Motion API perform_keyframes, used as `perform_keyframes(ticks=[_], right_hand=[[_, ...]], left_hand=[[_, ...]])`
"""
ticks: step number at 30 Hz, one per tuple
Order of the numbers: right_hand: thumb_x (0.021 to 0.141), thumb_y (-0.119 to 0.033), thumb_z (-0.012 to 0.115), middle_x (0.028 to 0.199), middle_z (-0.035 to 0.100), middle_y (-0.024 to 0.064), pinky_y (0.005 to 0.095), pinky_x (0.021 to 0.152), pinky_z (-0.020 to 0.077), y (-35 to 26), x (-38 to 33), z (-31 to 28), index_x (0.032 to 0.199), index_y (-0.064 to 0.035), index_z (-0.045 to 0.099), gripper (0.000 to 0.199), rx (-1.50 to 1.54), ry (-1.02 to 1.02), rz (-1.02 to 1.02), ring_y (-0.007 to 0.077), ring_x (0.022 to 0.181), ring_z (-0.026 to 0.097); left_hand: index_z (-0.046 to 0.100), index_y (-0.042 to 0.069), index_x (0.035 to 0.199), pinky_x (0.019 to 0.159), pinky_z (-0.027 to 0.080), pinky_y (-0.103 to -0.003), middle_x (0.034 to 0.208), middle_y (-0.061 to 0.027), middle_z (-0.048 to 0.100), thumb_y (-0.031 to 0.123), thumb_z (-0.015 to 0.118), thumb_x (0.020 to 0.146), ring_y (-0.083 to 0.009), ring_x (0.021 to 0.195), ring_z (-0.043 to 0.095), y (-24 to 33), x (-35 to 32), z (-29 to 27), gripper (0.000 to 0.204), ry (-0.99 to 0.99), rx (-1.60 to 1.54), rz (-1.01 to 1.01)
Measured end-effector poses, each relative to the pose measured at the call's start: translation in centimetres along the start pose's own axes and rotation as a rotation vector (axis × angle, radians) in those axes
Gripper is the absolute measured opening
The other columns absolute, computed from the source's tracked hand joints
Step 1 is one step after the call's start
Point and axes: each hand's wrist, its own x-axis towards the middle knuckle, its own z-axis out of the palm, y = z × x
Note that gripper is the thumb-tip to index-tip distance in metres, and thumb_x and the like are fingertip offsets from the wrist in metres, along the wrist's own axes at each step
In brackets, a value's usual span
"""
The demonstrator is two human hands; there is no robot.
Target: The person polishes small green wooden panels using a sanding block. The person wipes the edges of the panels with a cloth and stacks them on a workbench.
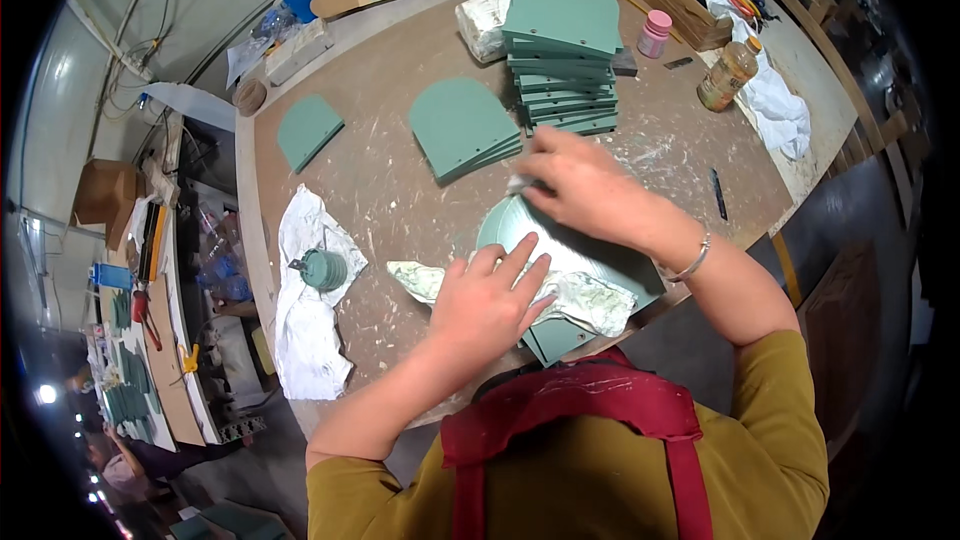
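One tall stack of green, round-topped panels point(562, 20) stands on a scuffed brown surface point(378, 155), and it serves as the landmark here. Touching or just beside its left side is a white wrapped bundle point(483, 25). Left of the stack and slightly nearer the person lies a low pile of similar panels point(460, 120); farther left of the stack is a single small panel point(307, 130). Well to the stack's left, and nearer the person, a white cloth point(305, 340) is spread out, with a round green container point(324, 269) on it. To the stack's right are a pink bottle point(654, 34), then a bottle of amber liquid point(727, 76); beyond the pink one sits a wooden box point(672, 2). A dark, narrow strip point(718, 194) lies right of the stack, nearer the person.

Between the stack and the person is the green panel point(590, 252) being worked on, shiny with glare. A stained cloth point(595, 302) and the left hand point(487, 297) cover part of it; the right forearm crosses above it. The left hand's fingers are spread apart over the cloth and panel. The right hand point(578, 180) has its fingers pinched on a small pale piece point(518, 184) at the panel's far edge, the edge toward the stack.
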Motion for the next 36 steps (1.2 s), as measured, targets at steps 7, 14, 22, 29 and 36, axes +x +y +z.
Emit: perform_keyframes(ticks=[7,14,22,29,36], right_hand=[[0.084,-0.013,0.071,0.100,0.059,0.0153,0.0440,0.083,0.0519,-1.8,0.0,0.2,0.099,0.0006,0.069,0.020,-0.058,0.010,0.059,0.0356,0.094,0.062],[0.085,-0.015,0.068,0.094,0.058,0.0172,0.0455,0.084,0.0508,-0.1,-1.6,-1.8,0.093,0.0008,0.068,0.018,-0.132,0.076,0.259,0.0367,0.093,0.061],[0.081,-0.010,0.071,0.094,0.056,0.0169,0.0458,0.078,0.0510,-1.3,-0.9,0.6,0.086,0.0017,0.066,0.014,-0.145,0.130,0.097,0.0359,0.088,0.060],[0.081,-0.011,0.071,0.093,0.056,0.0166,0.0454,0.079,0.0511,-3.1,0.5,2.0,0.086,0.0022,0.066,0.015,-0.114,0.063,0.000,0.0363,0.090,0.060],[0.084,-0.012,0.069,0.099,0.059,0.0162,0.0458,0.085,0.0507,0.2,-1.7,-1.2,0.098,0.0007,0.070,0.020,-0.222,0.032,0.290,0.0371,0.095,0.062]], left_hand=[[0.071,0.013,0.118,0.077,0.048,-0.036,0.132,-0.0036,0.063,0.032,0.074,0.085,-0.0237,0.098,0.059,0.0,-0.2,0.2,0.038,0.031,-0.007,0.006],[0.070,0.011,0.117,0.077,0.049,-0.037,0.131,-0.0049,0.063,0.031,0.073,0.085,-0.0246,0.097,0.059,0.1,-0.4,0.5,0.038,0.061,0.008,0.012],[0.069,0.010,0.117,0.078,0.049,-0.037,0.130,-0.0052,0.063,0.029,0.074,0.084,-0.0251,0.098,0.059,0.1,-0.6,0.8,0.039,0.069,0.004,0.000],[0.070,0.012,0.116,0.077,0.049,-0.037,0.128,-0.0047,0.066,0.028,0.076,0.082,-0.0248,0.096,0.059,0.4,-0.4,1.0,0.038,0.074,0.012,-0.014],[0.071,0.011,0.113,0.076,0.050,-0.038,0.128,-0.0057,0.066,0.028,0.076,0.081,-0.0256,0.096,0.059,0.4,-0.7,1.6,0.037,0.176,-0.013,-0.031]])
